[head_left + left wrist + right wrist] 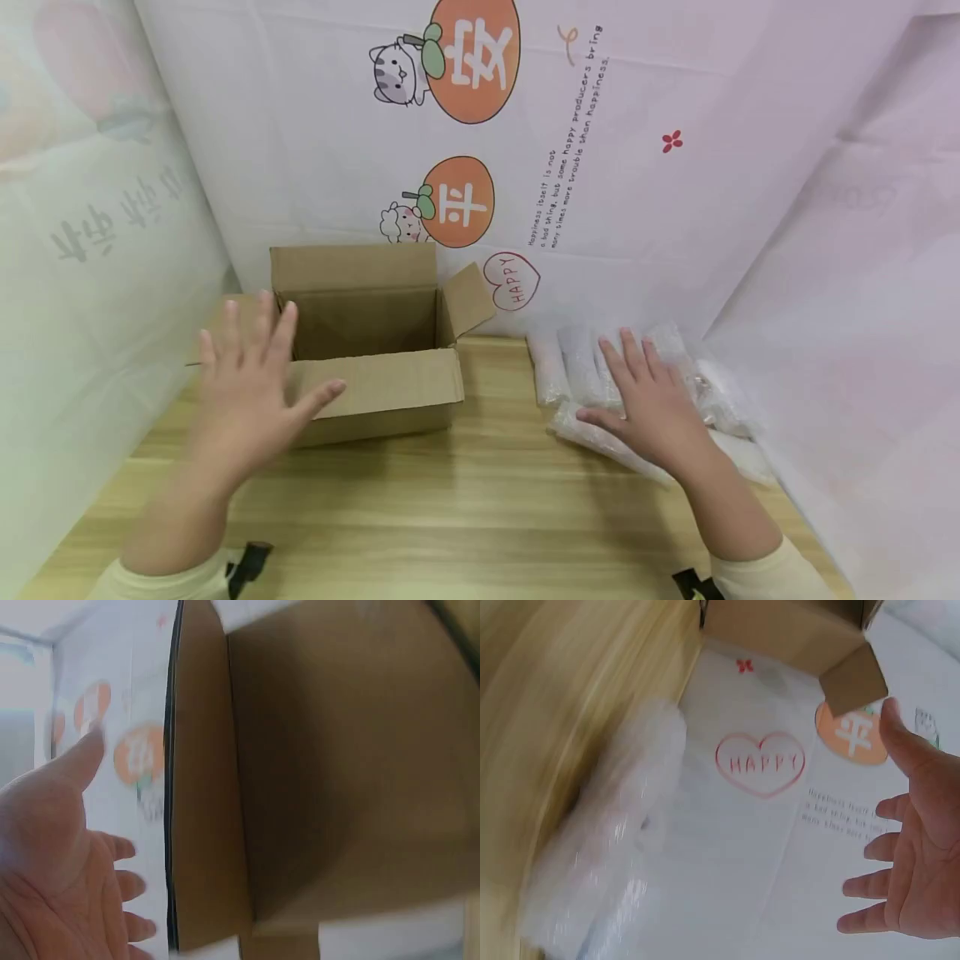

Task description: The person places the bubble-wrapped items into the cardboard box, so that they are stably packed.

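Observation:
An open cardboard box (pixel 375 385) stands at the left of the table with its flaps folded out; its visible inside is bare. My left hand (pixel 247 392) hovers over the box's left side, fingers spread, holding nothing. In the left wrist view that hand (pixel 60 862) appears beside the box (pixel 337 765), palm showing. My right hand (pixel 652 404) is spread above several bubble-wrapped bundles (pixel 577 367) at the right, with nothing in its grasp. The right wrist view has the right hand (pixel 926 855) apart from a bubble-wrapped bundle (pixel 607 840).
A wood-grain table (pixel 465 508) lies under everything. White printed sheeting (pixel 622 183) rises behind the box and bundles, and similar sheets enclose the left and right sides. One box flap (pixel 468 298) sticks out toward the right.

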The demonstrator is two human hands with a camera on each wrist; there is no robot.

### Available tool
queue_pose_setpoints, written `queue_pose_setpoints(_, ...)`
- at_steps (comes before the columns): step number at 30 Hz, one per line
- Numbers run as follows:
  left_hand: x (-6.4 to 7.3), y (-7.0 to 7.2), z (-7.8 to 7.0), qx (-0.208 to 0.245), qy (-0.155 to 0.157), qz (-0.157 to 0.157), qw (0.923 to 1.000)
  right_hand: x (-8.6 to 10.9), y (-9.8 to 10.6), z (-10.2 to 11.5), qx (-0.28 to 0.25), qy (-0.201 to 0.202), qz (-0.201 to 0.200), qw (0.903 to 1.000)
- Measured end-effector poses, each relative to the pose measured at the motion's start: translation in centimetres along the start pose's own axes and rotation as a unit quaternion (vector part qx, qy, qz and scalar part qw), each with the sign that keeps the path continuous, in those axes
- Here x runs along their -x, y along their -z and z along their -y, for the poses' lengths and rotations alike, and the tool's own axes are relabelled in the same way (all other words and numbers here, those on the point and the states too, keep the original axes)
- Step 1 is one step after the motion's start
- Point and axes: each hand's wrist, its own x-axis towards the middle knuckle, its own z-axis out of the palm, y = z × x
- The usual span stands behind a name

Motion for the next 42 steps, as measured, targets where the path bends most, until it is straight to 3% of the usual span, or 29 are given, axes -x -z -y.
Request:
queue_pose_setpoints(4,-0.2,1.2,3.0,0.016,0.022,0.028,0.9992,0.0,0.3,-1.6,-0.006,-0.009,0.005,0.9999)
queue_pose_setpoints(9,-0.2,1.3,5.7,0.034,0.032,0.071,0.9964,0.1,-0.1,-2.6,-0.02,-0.019,0.021,0.9994)
queue_pose_setpoints(16,0.1,0.1,7.2,0.07,0.036,0.134,0.9878,0.2,-1.8,-3.1,-0.023,-0.018,0.047,0.9985)
queue_pose_setpoints(21,0.5,-0.6,7.6,0.081,0.03,0.157,0.9838,0.5,-3.3,-3.1,-0.012,-0.015,0.073,0.9971)
queue_pose_setpoints(26,1.1,-1.1,7.9,0.11,0.022,0.15,0.9823,0.3,-4.5,-3.0,0.007,0.0,0.085,0.9963)
queue_pose_setpoints(33,1.5,-2.1,7.8,0.114,-0.006,0.104,0.9879,-0.4,-6.1,-2.9,0.012,0.016,0.096,0.9952)
queue_pose_setpoints(42,1.1,-2.6,6.8,0.124,-0.007,0.115,0.9855,-0.8,-7.5,-2.9,0.016,0.032,0.072,0.9967)
